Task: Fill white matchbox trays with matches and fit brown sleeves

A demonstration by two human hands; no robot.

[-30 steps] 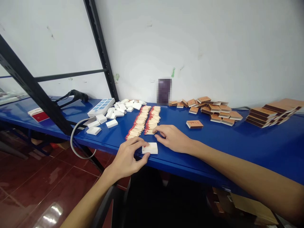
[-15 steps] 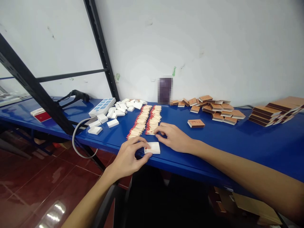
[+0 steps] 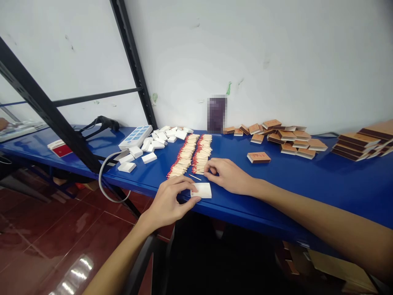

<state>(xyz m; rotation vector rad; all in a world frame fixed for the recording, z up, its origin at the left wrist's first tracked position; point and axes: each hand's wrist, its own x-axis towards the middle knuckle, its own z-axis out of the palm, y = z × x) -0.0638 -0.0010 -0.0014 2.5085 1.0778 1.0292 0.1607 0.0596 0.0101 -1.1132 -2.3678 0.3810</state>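
Observation:
My left hand (image 3: pixel 172 200) is closed on a white matchbox tray (image 3: pixel 204 190) at the table's front edge, thumb on the near side and fingers on its left end. A bit of red shows inside by the fingers. Beyond it lie two rows of red-headed matches, a left row (image 3: pixel 184 155) and a right row (image 3: pixel 202 152). At the near end of the right row is my right hand (image 3: pixel 225 175), its thumb and forefinger pinched by the match ends; whatever is between them is hidden. One loose match (image 3: pixel 195 177) lies between the rows and the tray.
Several white trays (image 3: pixel 149 157) lie left of the matches beside a white power strip (image 3: pixel 135 137). Orange matchbox sleeves (image 3: pixel 287 136) are piled at the back right, with a single matchbox (image 3: pixel 258 157) nearer and stacks (image 3: pixel 356 143) farther right. A black rack post (image 3: pixel 70 135) stands at left.
The view has shifted slightly, moving everything a little to the right. A single match now lies apart from the right row's near end, and my right fingertips have drawn slightly right of it.

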